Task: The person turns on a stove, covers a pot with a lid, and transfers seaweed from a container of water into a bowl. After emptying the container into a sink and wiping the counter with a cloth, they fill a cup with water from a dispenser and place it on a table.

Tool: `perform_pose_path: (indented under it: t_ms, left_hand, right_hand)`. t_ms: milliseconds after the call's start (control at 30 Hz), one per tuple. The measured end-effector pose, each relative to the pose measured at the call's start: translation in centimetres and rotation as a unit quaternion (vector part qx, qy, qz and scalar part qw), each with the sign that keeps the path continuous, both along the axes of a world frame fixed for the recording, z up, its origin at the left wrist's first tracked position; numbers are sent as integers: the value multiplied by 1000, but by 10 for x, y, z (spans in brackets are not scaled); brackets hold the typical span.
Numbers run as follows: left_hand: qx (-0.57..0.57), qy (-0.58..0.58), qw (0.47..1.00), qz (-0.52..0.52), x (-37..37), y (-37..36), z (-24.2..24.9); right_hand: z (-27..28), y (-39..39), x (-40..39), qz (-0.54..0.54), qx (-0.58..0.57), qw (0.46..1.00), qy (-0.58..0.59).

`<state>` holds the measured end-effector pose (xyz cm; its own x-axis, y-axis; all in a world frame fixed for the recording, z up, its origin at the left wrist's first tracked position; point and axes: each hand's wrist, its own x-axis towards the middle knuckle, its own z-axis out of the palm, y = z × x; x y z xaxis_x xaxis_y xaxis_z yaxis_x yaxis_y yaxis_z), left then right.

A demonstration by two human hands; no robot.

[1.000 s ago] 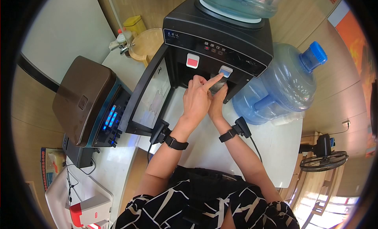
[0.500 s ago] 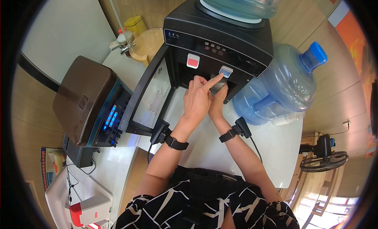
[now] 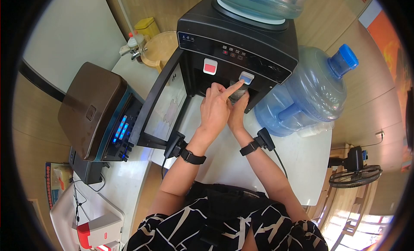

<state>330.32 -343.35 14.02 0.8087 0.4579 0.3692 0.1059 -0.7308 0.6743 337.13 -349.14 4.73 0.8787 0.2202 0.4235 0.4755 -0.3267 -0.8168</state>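
A black water dispenser (image 3: 237, 39) stands ahead with its front door (image 3: 161, 108) swung out to the left. My left hand (image 3: 215, 105) reaches in, its index finger stretched onto the blue tap lever (image 3: 246, 78), the other fingers curled with nothing visible in them. Beside it, my right hand (image 3: 238, 113) is wrapped round a clear cup (image 3: 237, 92) under that lever; the hands hide part of the cup. To the left of the blue lever is the red tap lever (image 3: 210, 67), untouched.
A large empty bottle (image 3: 308, 89) stands right of the dispenser, and another bottle (image 3: 263, 3) sits on top. On the left are a brown appliance (image 3: 92, 108) with blue lights and a round wooden board (image 3: 161, 48). A black fan (image 3: 355, 175) is at far right.
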Motion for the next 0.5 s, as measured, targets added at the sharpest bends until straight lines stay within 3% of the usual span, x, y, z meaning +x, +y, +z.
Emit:
perform_pose_path:
  t_ms: [300, 367, 500]
  left_hand:
    - [10, -5, 1000, 1, 0, 0, -3]
    - [2, 11, 1000, -3, 0, -1, -3]
    - [-16, -17, 1000, -19, -16, -6, 1]
  right_hand:
    - [-10, 0, 5, 3, 13, 1000, 9]
    - [-28, 0, 13, 84, 177, 977, 90]
    - [16, -22, -9, 82, 116, 983, 119]
